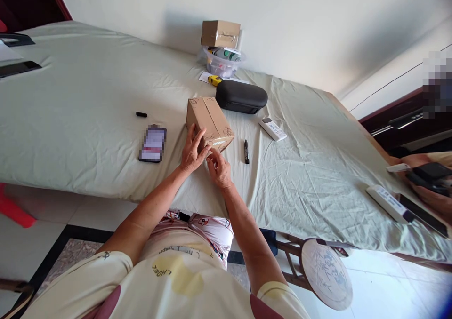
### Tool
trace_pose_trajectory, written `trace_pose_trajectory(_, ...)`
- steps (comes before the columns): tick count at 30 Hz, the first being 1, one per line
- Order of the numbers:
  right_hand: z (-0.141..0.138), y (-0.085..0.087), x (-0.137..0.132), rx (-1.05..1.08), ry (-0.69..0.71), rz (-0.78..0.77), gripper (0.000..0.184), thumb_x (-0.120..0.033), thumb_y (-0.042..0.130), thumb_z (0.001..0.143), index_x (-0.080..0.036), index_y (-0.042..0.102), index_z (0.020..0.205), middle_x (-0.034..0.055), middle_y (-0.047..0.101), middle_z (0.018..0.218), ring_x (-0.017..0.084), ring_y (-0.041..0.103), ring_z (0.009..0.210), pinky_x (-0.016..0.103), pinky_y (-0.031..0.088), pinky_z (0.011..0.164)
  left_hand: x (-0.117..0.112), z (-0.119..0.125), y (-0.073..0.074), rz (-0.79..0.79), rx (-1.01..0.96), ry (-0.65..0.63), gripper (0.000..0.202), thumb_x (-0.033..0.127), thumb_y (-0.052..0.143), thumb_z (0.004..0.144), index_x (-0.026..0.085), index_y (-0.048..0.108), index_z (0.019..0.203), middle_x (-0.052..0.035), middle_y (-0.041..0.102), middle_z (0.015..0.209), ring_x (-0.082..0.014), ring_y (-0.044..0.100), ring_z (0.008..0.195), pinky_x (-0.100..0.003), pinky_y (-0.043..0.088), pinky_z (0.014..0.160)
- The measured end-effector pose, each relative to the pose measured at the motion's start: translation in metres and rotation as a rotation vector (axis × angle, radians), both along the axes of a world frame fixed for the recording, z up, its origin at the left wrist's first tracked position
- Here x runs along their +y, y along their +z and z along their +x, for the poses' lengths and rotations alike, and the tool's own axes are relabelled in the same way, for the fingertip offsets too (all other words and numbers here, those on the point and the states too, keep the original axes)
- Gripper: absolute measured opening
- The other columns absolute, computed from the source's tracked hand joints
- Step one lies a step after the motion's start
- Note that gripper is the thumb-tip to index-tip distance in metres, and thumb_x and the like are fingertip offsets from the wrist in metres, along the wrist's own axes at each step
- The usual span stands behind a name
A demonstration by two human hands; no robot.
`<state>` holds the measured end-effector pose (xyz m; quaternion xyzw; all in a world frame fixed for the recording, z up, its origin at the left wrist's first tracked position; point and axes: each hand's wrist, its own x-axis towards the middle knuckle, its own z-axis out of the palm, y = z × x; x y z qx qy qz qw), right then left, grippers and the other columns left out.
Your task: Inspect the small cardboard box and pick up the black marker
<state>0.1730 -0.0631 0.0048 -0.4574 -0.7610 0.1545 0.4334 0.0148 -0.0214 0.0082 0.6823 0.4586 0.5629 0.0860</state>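
Observation:
A taped brown cardboard box [210, 116] with scribbles near its corners sits on the cloth-covered table in front of me. My left hand [192, 153] grips its near left corner, fingers along the side and top, thumb at the front edge. Against the lower front face, my right hand [219, 169] has its fingers curled in a pinch; what is between them, if anything, is hidden. A black marker [246, 151] lies right of the box. To the left are a small black cap-like piece [141, 115] and a phone [153, 144] with a blurred screen.
Behind the box lie a black hard case [241, 96] and a yellow tape measure [214, 80]. A plastic tub [222, 67] carries another cardboard box [221, 33]. White-and-grey packs [273, 129] lie rightward. Another person's hand [432, 194] holds a black device. A round stool [327, 274] stands below.

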Motion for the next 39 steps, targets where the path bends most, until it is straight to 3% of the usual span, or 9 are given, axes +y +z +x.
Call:
trace_pose_trajectory(3,-0.002,0.002,-0.002,-0.007,-0.014,0.056,0.053,-0.044,0.044,0.105,-0.018,0.055,0.150,0.0087,0.077,0.100,0.016,0.067,0.069,0.032,0.061,0.077,-0.003,0.001,0.002,0.005,0.010,-0.023,0.070,0.074,0.043,0.100,0.027,0.049,0.151,-0.0177,0.039,0.165,-0.0331,0.040,0.155,-0.051,0.041,0.124)
trace_pose_trajectory(9,-0.005,0.007,0.001,-0.078,-0.048,0.009,0.054,-0.050,0.043,0.105,-0.023,0.058,0.150,0.0129,0.074,0.127,0.026,0.075,0.103,0.040,0.063,0.092,-0.007,0.003,0.006,-0.016,0.012,-0.059,0.073,0.077,0.038,0.100,0.025,0.055,0.147,-0.0187,0.043,0.163,-0.0332,0.043,0.154,-0.044,0.048,0.119)
trace_pose_trajectory(16,0.006,0.006,0.007,0.003,-0.195,0.044,0.055,-0.049,0.041,0.106,-0.020,0.058,0.150,0.0098,0.076,0.105,0.021,0.073,0.091,0.035,0.061,0.086,-0.006,0.004,0.009,-0.028,-0.007,-0.027,0.061,0.067,0.051,0.101,0.026,0.057,0.144,-0.0176,0.045,0.161,-0.0326,0.048,0.150,-0.047,0.050,0.118)
trace_pose_trajectory(25,0.025,0.008,0.015,0.140,-0.397,0.083,0.059,-0.043,0.042,0.103,-0.017,0.049,0.156,0.0014,0.072,0.082,0.014,0.063,0.066,0.028,0.054,0.070,-0.003,0.002,0.004,0.014,0.019,-0.006,0.058,0.062,0.053,0.101,0.024,0.056,0.146,-0.0165,0.047,0.159,-0.0311,0.048,0.150,-0.046,0.043,0.125)
trace_pose_trajectory(32,0.027,-0.003,0.023,0.204,-0.359,0.207,0.056,-0.039,0.050,0.103,-0.022,0.051,0.156,-0.0016,0.070,0.079,0.010,0.059,0.061,0.022,0.049,0.065,-0.003,0.002,0.004,0.098,0.040,0.033,0.056,0.061,0.052,0.103,0.023,0.056,0.144,-0.0171,0.050,0.155,-0.0306,0.051,0.147,-0.047,0.045,0.123)
trace_pose_trajectory(39,0.023,-0.002,0.022,0.311,-0.291,0.210,0.051,-0.036,0.052,0.105,-0.023,0.054,0.154,0.0017,0.069,0.088,0.011,0.061,0.069,0.023,0.053,0.067,-0.002,0.000,0.006,0.098,0.034,0.041,0.054,0.061,0.054,0.102,0.025,0.055,0.143,-0.0164,0.053,0.151,-0.0290,0.054,0.143,-0.046,0.048,0.120)
